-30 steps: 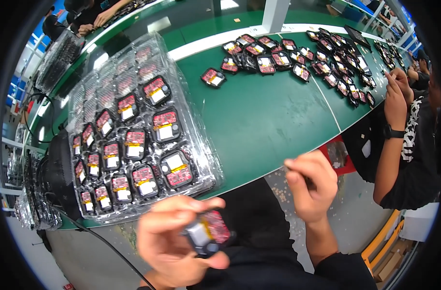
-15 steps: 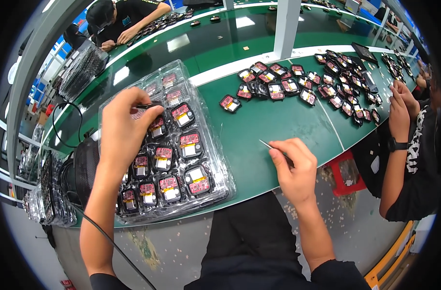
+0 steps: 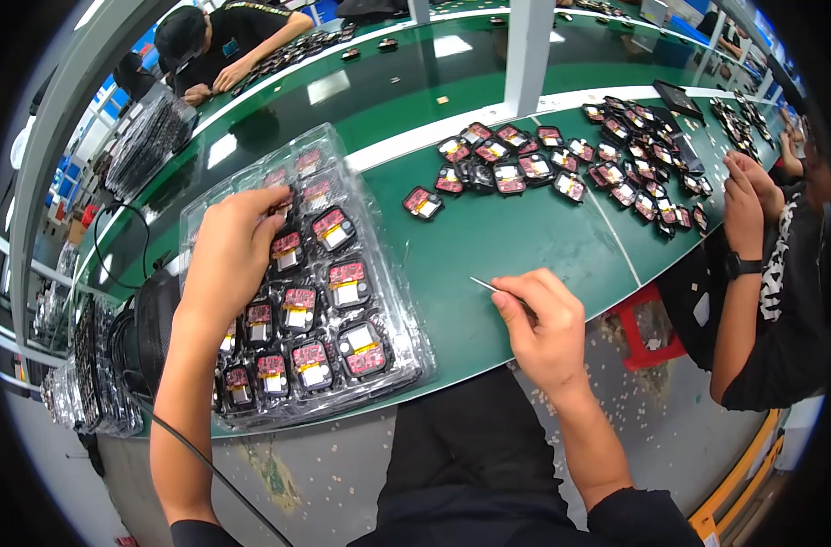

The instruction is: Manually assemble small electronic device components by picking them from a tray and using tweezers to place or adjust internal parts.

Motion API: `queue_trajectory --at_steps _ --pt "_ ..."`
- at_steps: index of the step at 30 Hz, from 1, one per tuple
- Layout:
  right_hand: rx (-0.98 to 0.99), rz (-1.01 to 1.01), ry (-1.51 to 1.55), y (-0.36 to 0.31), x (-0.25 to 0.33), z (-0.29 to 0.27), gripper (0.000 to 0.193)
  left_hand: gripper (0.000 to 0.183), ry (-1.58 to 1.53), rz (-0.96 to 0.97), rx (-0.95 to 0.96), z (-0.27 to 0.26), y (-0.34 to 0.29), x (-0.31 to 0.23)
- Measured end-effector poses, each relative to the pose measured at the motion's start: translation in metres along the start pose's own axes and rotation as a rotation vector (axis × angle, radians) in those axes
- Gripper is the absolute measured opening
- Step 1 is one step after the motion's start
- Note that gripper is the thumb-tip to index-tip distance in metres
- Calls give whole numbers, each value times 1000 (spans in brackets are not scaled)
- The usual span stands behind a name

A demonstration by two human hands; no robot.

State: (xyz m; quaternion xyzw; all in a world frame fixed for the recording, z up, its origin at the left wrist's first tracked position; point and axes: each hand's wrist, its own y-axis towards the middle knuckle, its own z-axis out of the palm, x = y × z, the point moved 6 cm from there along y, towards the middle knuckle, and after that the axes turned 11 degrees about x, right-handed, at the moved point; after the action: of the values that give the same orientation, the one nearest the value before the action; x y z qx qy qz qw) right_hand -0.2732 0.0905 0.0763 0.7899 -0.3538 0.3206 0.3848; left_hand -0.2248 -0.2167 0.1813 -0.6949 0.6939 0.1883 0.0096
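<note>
Newly brought over tray (image 3: 385, 273): left hand (image 3: 226, 248), grip unclear, units (image 3: 287, 252) just beside, seating seemingly under way. Right hand (image 3: 547, 326): pinching thin tool (image 3: 485, 283) above desk (image 3: 461, 242).

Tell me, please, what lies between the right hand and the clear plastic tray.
In the head view, green tabletop lies between the right hand and the tray, with the hand's slim tool pointing over it.
</note>
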Motion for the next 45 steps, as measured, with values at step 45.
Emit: queue_trajectory --at_steps 45 --pt "-62 -75 -112 7 -19 -89 23 11 -914 180 23 127 -181 -180"
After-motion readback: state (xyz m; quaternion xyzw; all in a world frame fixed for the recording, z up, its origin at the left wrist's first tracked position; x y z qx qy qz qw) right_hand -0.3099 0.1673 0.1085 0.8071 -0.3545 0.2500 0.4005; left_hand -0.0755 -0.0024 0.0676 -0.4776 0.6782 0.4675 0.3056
